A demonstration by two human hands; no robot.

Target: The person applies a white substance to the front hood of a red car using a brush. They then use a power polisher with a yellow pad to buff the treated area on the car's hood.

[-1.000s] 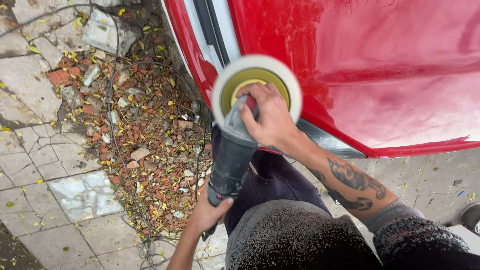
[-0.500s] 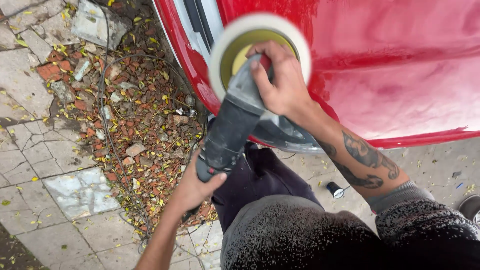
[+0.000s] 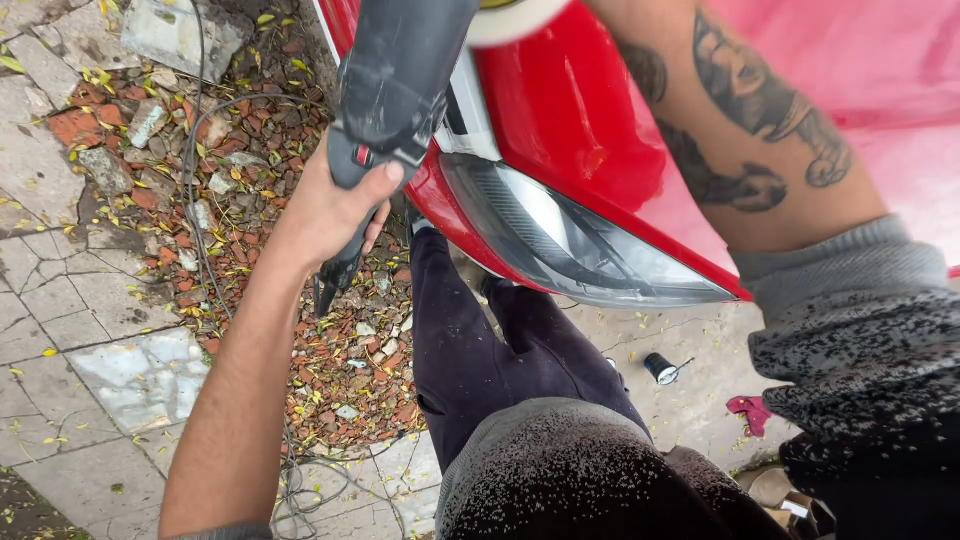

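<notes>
My left hand [image 3: 335, 210] is shut round the rear grip of a dark grey power polisher [image 3: 400, 70]. The tool points up and away over a red car's bonnet [image 3: 580, 130]. Only the edge of its white round pad [image 3: 515, 20] shows at the top of the head view. My right forearm [image 3: 760, 110], tattooed and in a speckled grey sleeve, reaches up over the bonnet. Its hand is cut off by the top edge. The car's headlight [image 3: 570, 245] lies just below the tool.
The tool's black cable [image 3: 195, 150] trails over broken bricks and yellow leaves [image 3: 270, 190] on the left. Cracked paving slabs [image 3: 140, 375] lie beside them. A small black cap [image 3: 660, 368] and a red rag [image 3: 748, 410] sit on the concrete under the headlight. My dark trouser legs [image 3: 470, 340] stand against the bumper.
The polisher and both arms have moved up and farther over the bonnet. The pad and my right hand have slid out past the top edge. The headlight is now uncovered.
</notes>
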